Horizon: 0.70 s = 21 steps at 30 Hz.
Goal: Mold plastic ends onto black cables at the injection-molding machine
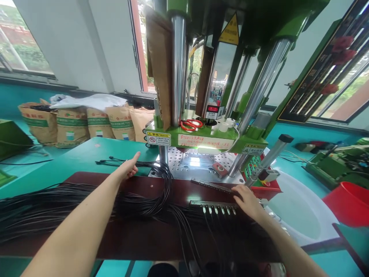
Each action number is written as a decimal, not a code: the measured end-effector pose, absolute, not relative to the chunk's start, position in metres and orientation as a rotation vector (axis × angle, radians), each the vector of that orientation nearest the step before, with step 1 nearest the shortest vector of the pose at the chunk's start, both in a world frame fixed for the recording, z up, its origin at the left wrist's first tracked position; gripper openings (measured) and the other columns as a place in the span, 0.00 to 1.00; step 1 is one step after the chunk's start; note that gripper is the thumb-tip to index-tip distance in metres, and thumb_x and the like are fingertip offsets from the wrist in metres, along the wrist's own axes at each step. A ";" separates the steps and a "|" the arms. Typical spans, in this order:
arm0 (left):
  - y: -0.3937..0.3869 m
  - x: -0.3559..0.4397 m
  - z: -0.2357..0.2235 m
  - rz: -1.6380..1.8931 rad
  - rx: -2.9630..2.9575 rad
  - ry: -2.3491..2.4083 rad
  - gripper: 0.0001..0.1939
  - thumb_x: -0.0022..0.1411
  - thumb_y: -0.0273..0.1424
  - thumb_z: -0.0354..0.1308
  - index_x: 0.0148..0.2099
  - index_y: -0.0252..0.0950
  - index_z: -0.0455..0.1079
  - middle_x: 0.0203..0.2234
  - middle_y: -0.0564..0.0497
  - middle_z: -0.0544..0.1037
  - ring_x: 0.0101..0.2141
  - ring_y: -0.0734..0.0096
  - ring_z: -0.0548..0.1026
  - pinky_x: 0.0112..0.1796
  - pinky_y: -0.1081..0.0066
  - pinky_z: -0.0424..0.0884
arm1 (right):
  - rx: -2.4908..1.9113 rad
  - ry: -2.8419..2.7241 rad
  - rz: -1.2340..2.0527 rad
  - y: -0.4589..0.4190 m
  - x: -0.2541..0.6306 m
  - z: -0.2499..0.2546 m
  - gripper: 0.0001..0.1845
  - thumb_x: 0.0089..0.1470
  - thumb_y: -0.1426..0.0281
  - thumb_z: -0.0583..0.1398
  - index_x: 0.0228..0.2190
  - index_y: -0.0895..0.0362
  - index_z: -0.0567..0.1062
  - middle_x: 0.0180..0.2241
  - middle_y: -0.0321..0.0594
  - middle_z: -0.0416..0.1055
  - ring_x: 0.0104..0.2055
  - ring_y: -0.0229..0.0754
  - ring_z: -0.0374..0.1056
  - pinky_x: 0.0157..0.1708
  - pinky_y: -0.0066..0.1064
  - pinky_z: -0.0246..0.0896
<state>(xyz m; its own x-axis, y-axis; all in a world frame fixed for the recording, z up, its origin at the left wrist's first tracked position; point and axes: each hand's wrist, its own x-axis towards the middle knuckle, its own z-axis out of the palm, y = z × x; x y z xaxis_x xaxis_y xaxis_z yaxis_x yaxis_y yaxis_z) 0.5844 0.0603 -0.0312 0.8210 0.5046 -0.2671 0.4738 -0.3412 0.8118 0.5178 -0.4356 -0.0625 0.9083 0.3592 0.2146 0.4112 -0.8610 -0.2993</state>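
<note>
My left forearm enters at the lower left and extends forward and inward across the dark red board (129,238). My left hand (128,168) is positioned over the far edge of the board, at the near side of the green table surface (95,152). The thumb points up and away from the fingers, which curl below it. The thin end section of the black cable bundle (165,179) runs at the gap between thumb and fingers. I cannot tell whether the fingers press on it.

My right forearm enters at the lower right and angles forward and to the left. My right hand (247,198) is held low, back of the hand upward, with the fingers directed left. The index finger is extended and the thumb is set apart on the near side. The fingertips are at the right end of the slotted metal bar (213,186); I cannot tell whether they pinch it or only rest against it.

The bar lies slantwise on the board, in front of the perforated press plate (184,163). The metal strip (211,204) lies nearer to me, with a row of silver connectors (216,210) along its near edge and black leads below them. The cable bundle bends over the board between my hands, and further black cables (66,200) spread to the left beneath my left forearm. The red block (220,169) sits toward the right side of the press plate.
</note>
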 end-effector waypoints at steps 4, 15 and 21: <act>0.037 0.556 -0.013 -0.041 2.096 0.523 0.21 0.49 0.48 0.53 0.18 0.35 0.61 0.09 0.55 0.61 0.13 0.76 0.57 0.17 0.74 0.52 | -2.835 -0.813 0.006 -0.436 0.489 -0.050 0.22 0.44 0.82 0.48 0.41 0.57 0.70 0.41 0.44 0.67 0.44 0.44 0.61 0.46 0.37 0.55; -0.182 0.374 -0.023 -0.226 2.614 -0.899 0.28 0.52 0.53 0.48 0.38 0.32 0.70 0.37 0.41 0.72 0.42 0.51 0.65 0.44 0.53 0.59 | -3.083 -0.751 0.336 -0.403 0.504 -0.010 0.17 0.41 0.81 0.52 0.33 0.56 0.73 0.34 0.43 0.70 0.38 0.45 0.65 0.34 0.30 0.53; -0.191 0.386 -0.036 -0.406 2.453 -0.828 0.24 0.52 0.51 0.50 0.35 0.34 0.70 0.32 0.44 0.74 0.35 0.57 0.70 0.38 0.59 0.63 | -3.021 -0.540 0.179 -0.390 0.526 0.012 0.16 0.41 0.80 0.52 0.33 0.57 0.73 0.34 0.42 0.72 0.39 0.45 0.66 0.35 0.29 0.51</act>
